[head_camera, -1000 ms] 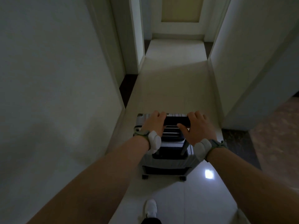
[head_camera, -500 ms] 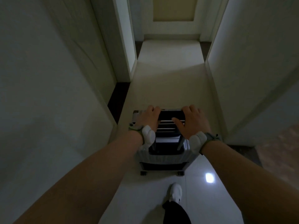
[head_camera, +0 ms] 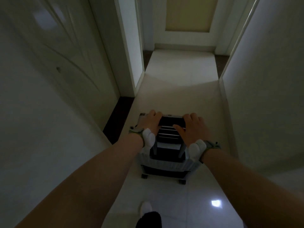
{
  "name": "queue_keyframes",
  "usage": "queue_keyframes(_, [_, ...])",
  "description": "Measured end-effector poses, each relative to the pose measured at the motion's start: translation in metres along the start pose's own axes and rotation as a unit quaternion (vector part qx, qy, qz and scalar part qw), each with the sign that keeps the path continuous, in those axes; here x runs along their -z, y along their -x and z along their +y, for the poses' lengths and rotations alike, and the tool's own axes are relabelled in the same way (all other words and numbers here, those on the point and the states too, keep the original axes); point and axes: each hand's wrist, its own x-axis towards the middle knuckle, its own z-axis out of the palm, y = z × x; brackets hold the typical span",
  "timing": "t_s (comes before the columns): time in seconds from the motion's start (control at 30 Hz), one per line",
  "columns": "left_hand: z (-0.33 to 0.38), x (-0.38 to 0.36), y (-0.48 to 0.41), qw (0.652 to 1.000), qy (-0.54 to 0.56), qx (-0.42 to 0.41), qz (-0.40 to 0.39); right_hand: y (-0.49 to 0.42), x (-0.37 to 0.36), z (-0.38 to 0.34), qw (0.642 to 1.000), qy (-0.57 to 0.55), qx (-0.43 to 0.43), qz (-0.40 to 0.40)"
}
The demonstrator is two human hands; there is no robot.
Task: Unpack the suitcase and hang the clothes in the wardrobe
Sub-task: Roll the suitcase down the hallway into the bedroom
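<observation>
Rolling on since a second ago, the suitcase (head_camera: 164,163) has gone further down the corridor. The doorway (head_camera: 131,46) at 10 o'clock now stands nearer, and the white shoe (head_camera: 145,208) at 6 o'clock shows another stride taken.

The case stands upright on its wheels on the floor (head_camera: 181,89), just below centre of view, and looks zipped up. The left grip (head_camera: 150,123) and right grip (head_camera: 191,129) stay closed over the raised handle (head_camera: 171,123), one at each end, fingers curled over its far edge. In this dim light the thumbs probably tuck under, though I cannot be sure.

By my reading this is only transport. Nothing is unpacked, and no wardrobe or clothes show.

Room is tight. The right wall (head_camera: 263,96) at 3 o'clock runs near the case, and the left wall (head_camera: 49,112) at 9 o'clock is little further off. The floor runs on toward the far door (head_camera: 187,14) at 12 o'clock. The doorway's corner is the edge to mind on any left turn.
</observation>
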Motion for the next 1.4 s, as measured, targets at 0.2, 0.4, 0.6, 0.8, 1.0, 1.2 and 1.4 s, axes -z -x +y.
queue_keyframes(0.2, [-0.019, 0.014, -0.124, 0.999, -0.005, -0.015, 0.030, -0.118, 0.003, 0.029, 0.999, 0.001, -0.011, 0.037])
queue_keyframes(0.4, [-0.030, 0.043, -0.244, 0.998, 0.005, -0.060, 0.010, -0.232, 0.015, 0.054, 0.998, -0.011, -0.045, 0.034])
queue_keyframes(0.6, [-0.038, 0.067, -0.369, 0.997, 0.023, -0.078, 0.013, -0.351, 0.027, 0.083, 0.995, -0.041, -0.079, 0.044])
queue_keyframes(0.8, [-0.044, 0.087, -0.481, 0.996, 0.031, -0.078, 0.015, -0.464, 0.034, 0.117, 0.995, -0.051, -0.071, 0.057])
queue_keyframes(1.0, [-0.043, 0.110, -0.594, 0.998, 0.029, -0.051, 0.025, -0.580, 0.053, 0.151, 0.996, -0.054, -0.059, 0.040])
queue_keyframes(1.2, [-0.045, 0.127, -0.688, 0.998, 0.039, -0.038, 0.035, -0.676, 0.067, 0.183, 0.997, -0.048, -0.049, 0.026])
queue_keyframes(1.4, [-0.046, 0.142, -0.793, 0.998, 0.026, -0.048, 0.032, -0.772, 0.077, 0.217, 0.997, -0.047, -0.056, 0.027])
